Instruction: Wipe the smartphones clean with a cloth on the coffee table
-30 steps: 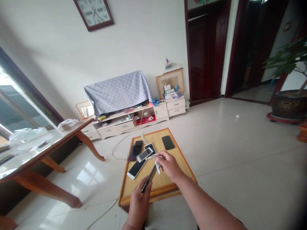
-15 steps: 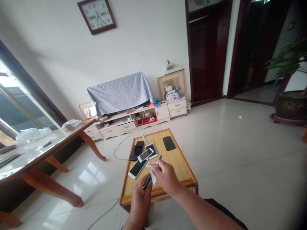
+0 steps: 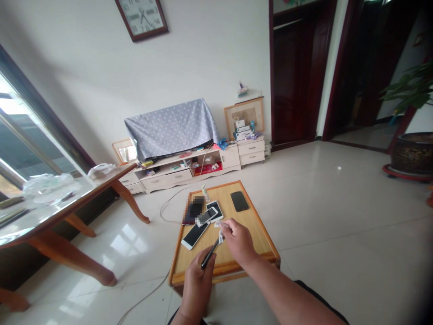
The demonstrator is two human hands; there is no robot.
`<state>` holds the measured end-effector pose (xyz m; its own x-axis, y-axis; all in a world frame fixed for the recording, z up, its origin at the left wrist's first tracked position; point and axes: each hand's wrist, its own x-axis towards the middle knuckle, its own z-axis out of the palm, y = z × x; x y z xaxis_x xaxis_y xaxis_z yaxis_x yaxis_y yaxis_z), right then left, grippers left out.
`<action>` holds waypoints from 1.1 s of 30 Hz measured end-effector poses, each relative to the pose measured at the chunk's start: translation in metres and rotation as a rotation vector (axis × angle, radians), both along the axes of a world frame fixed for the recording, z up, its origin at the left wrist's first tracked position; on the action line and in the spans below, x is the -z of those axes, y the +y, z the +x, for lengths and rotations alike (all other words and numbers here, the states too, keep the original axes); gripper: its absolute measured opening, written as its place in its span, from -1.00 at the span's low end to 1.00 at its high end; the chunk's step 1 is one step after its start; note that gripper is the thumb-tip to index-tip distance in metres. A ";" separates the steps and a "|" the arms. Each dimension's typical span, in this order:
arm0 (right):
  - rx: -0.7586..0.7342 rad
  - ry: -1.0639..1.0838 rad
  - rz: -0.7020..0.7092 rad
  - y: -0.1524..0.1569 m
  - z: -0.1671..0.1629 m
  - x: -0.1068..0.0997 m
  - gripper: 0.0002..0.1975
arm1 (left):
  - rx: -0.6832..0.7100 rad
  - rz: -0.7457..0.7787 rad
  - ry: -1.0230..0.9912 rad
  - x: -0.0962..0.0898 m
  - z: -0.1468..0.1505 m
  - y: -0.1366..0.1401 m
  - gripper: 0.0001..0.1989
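My left hand (image 3: 200,267) is closed around the lower end of a slim black bar-shaped object (image 3: 210,255). It slants up and to the right; its exact kind I cannot make out. A crumpled white tissue (image 3: 221,236) is pinched in my right hand (image 3: 239,240), at the upper end of the black object. My right fingers hide that end. Both hands are over the near part of a small wooden table (image 3: 250,246). Beyond them lie a white phone with a dark screen (image 3: 195,235), a smaller white phone (image 3: 207,216) resting partly on another white phone (image 3: 217,211), and a black phone (image 3: 239,201).
A small clear bottle (image 3: 205,194) stands at the table's far edge, beside a blurred-out dark item (image 3: 194,210). On the left is a long wooden table (image 3: 84,194) with plastic bags. A cable (image 3: 145,295) runs over the floor. A white cabinet (image 3: 169,180) lines the wall.
My right hand has slid up and right along the black object with the tissue, exposing more of its middle. My left hand keeps its hold. The view has shifted slightly.
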<state>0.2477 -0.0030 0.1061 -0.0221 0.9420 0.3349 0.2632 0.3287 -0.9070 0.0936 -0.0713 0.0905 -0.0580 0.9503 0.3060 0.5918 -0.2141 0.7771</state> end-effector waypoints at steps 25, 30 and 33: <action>0.000 0.286 -0.030 0.013 -0.001 0.000 -0.66 | -0.028 -0.099 -0.288 -0.021 0.003 0.001 -0.65; -0.050 0.559 -0.155 0.031 0.009 0.005 -0.58 | -0.100 -0.226 -0.472 -0.022 0.002 -0.002 -0.65; -0.058 0.607 -0.203 0.030 0.012 0.005 -0.58 | -0.152 -0.262 -0.697 -0.031 0.007 -0.002 -0.67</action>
<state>0.2597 0.0271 0.1010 0.0624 0.9910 0.1186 -0.3297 0.1327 -0.9347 0.1007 -0.0734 0.1212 -0.2914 0.9528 -0.0846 -0.0467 0.0742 0.9962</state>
